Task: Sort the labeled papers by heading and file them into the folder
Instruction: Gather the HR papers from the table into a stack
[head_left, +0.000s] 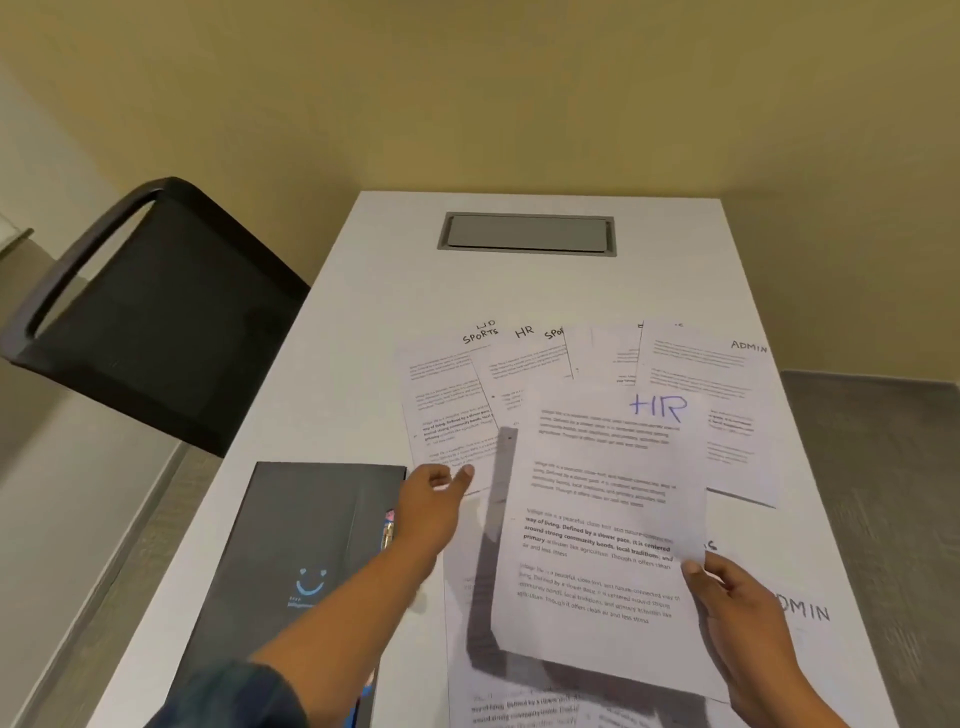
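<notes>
R hand (737, 613) pinched HR sheet (602, 509) at its near-right edge; sheet lifted, long axis running away from fingers. L hand (436, 499) loose, holding nothing, tips over fanned papers (452, 395). Shut folder (291, 530) just left of L wrist, so L hand nearer.

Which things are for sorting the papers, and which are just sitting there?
For the job:
HR sheet, pinched by the right hand
fanned papers headed SPORTS, HR, ADMIN
dark folder

Just there:
black chair
grey hatch set in the table
</notes>
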